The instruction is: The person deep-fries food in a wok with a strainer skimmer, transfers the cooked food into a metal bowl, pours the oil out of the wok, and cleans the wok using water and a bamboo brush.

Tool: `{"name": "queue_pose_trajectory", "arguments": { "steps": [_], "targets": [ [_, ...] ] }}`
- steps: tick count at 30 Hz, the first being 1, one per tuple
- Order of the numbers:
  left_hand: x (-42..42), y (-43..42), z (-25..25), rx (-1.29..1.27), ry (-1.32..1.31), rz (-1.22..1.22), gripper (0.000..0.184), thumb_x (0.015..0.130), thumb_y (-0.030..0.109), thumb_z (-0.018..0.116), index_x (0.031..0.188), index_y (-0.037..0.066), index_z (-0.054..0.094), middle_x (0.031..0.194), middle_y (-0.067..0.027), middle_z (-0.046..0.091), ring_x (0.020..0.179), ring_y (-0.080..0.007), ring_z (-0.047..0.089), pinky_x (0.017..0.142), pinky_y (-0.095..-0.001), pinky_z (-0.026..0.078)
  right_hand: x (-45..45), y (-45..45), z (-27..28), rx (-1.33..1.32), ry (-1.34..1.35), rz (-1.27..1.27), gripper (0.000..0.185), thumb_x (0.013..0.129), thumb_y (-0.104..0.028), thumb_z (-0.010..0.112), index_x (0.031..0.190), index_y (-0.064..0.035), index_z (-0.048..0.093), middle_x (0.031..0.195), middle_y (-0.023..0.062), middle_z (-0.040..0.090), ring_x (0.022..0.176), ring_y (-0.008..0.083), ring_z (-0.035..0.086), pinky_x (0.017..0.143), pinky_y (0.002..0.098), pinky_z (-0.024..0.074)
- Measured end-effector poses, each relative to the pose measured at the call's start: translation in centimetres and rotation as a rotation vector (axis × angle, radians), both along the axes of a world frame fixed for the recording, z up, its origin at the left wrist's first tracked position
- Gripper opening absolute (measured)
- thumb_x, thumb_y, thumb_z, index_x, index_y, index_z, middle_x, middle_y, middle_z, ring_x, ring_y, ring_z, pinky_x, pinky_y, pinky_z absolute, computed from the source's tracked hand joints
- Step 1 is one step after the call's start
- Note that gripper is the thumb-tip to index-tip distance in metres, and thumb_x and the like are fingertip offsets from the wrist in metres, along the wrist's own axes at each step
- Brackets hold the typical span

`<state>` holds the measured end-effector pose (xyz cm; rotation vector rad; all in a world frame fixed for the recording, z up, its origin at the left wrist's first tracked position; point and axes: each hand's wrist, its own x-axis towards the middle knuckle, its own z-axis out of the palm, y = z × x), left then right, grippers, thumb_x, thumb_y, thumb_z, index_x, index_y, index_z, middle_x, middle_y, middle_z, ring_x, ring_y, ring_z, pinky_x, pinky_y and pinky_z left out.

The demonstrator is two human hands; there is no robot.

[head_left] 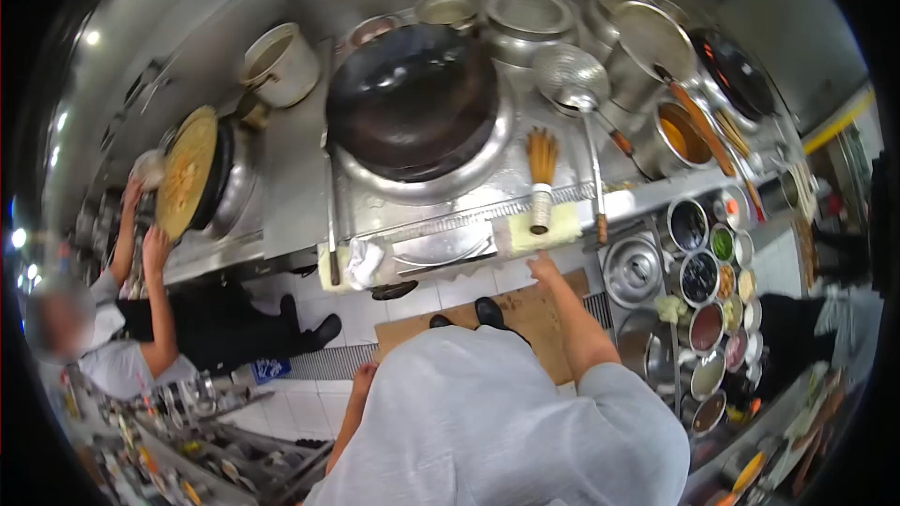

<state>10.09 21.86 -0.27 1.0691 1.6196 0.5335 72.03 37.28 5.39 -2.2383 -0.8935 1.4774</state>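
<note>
My right hand (542, 267) is stretched forward to the front edge of the stove counter, just below a yellow cloth (560, 229). Its fingers look apart, and nothing shows in them. Low at my left side hangs my left hand (366, 375), partly hidden by my shirt; its fingers are too small to read. In front of me a large dark wok (412, 103) rests on a round metal burner ring. A bamboo brush (542, 178) stands on the cloth, beside a long-handled ladle (594, 164). Another long-handled tool (332, 215) lies left of the wok, near a white cloth (364, 262).
At the left another person (155, 356) holds a wok with yellowish food (190, 173). Metal pots (530, 19), a strainer (656, 37) and a pot of orange liquid (682, 136) line the back and right. Ingredient bowls (701, 276) and a lidded pot (633, 269) are at my right.
</note>
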Motion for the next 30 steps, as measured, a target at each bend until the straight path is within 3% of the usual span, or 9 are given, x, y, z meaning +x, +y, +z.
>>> {"name": "queue_pose_trajectory", "arguments": {
  "steps": [1, 3, 6, 9, 14, 20, 22, 25, 30],
  "targets": [
    [0.1, -2.2, 0.5, -0.058, 0.039, -0.004, 0.024, 0.094, 0.026, 0.045, 0.101, 0.009, 0.06, 0.087, -0.0038, 0.063, 0.075, -0.0126, 0.059, 0.056, -0.0269, 0.048, -0.8, 1.0, -1.5, 0.007, 0.013, 0.049, 0.049, 0.092, -0.033, 0.047, 0.135, -0.0125, 0.036, 0.116, 0.0107, 0.06, 0.09, 0.0281, 0.063, 0.068, 0.0426, 0.0543],
    [1.5, -6.3, 3.9, -0.191, 0.131, -0.039, 0.023, 0.094, 0.025, 0.045, 0.102, 0.009, 0.059, 0.087, -0.0037, 0.063, 0.074, -0.0126, 0.058, 0.056, -0.0268, 0.048, -1.7, 1.9, -4.6, 0.012, 0.394, -0.46, 0.052, 0.093, -0.034, 0.046, 0.138, -0.0144, 0.03, 0.129, 0.0108, 0.05, 0.098, 0.0324, 0.06, 0.069, 0.0474, 0.054],
    [3.5, -11.2, 9.3, -0.327, 0.16, 0.041, 0.023, 0.094, 0.024, 0.044, 0.103, 0.009, 0.059, 0.087, -0.0035, 0.062, 0.074, -0.0127, 0.058, 0.056, -0.0267, 0.048, -1.8, 2.5, -11.9, 0.154, 0.785, -0.466, 0.047, 0.092, -0.035, 0.048, 0.134, -0.0185, 0.035, 0.128, 0.0093, 0.048, 0.098, 0.034, 0.058, 0.071, 0.0492, 0.0533],
    [4.8, -15.3, 12.9, -0.404, 0.144, 0.262, 0.022, 0.094, 0.022, 0.044, 0.104, 0.009, 0.058, 0.088, -0.0033, 0.062, 0.073, -0.0129, 0.058, 0.056, -0.0266, 0.047, -2.9, 3.2, -15.2, 0.054, 0.614, -0.44, 0.037, 0.088, -0.03, 0.053, 0.121, -0.0176, 0.045, 0.108, 0.0086, 0.054, 0.092, 0.0321, 0.058, 0.066, 0.0539, 0.052],
    [6.9, -19.3, 13.5, -0.32, 0.136, 0.475, 0.023, 0.092, 0.028, 0.051, 0.103, 0.009, 0.059, 0.085, -0.0027, 0.063, 0.07, -0.0132, 0.059, 0.055, -0.0295, 0.05, -1.6, 1.6, -13.7, 0.054, 0.692, -0.76, 0.05, 0.089, -0.017, 0.051, 0.133, -0.0254, 0.029, 0.115, 0.0128, 0.051, 0.085, 0.0333, 0.058, 0.065, 0.0543, 0.0519],
    [9.2, -20.5, 13.4, -0.264, 0.248, 0.384, 0.026, 0.089, 0.032, 0.055, 0.102, 0.01, 0.06, 0.085, -0.0036, 0.064, 0.072, -0.0116, 0.06, 0.055, -0.0284, 0.05, 0.0, 1.9, -13.9, -0.092, 0.363, -0.501, 0.055, 0.092, -0.024, 0.05, 0.137, -0.0339, 0.02, 0.116, 0.0103, 0.048, 0.083, 0.0326, 0.057, 0.069, 0.0519, 0.0495],
    [9.6, -20.9, 12.4, -0.262, 0.188, 0.401, 0.027, 0.089, 0.033, 0.055, 0.102, 0.01, 0.061, 0.084, -0.0037, 0.064, 0.072, -0.0122, 0.061, 0.054, -0.0289, 0.05, -0.8, 1.3, -13.7, -0.119, 0.43, -0.528, 0.051, 0.092, -0.03, 0.05, 0.135, -0.0288, 0.022, 0.11, 0.0112, 0.048, 0.081, 0.0312, 0.056, 0.063, 0.0508, 0.0507],
    [10.1, -20.7, 12.3, -0.28, 0.18, 0.383, 0.03, 0.088, 0.035, 0.055, 0.1, 0.009, 0.062, 0.081, -0.0043, 0.064, 0.071, -0.0134, 0.061, 0.054, -0.0298, 0.05, -0.4, -0.8, -19.7, -0.089, 0.473, -0.385, 0.048, 0.092, -0.037, 0.05, 0.132, -0.0218, 0.028, 0.114, 0.0182, 0.045, 0.084, 0.0366, 0.056, 0.064, 0.0551, 0.0492],
    [9.6, -20.4, 10.1, -0.111, 0.267, 0.312, 0.035, 0.087, 0.04, 0.055, 0.1, 0.008, 0.062, 0.076, -0.0061, 0.064, 0.065, -0.0144, 0.061, 0.053, -0.0301, 0.049, -2.3, -4.4, -20.2, -0.171, 0.522, 0.012, 0.019, 0.092, -0.022, 0.045, 0.109, -0.0144, 0.045, 0.087, 0.0147, 0.055, 0.067, 0.0338, 0.057, 0.058, 0.0577, 0.0509]
  ]
}}
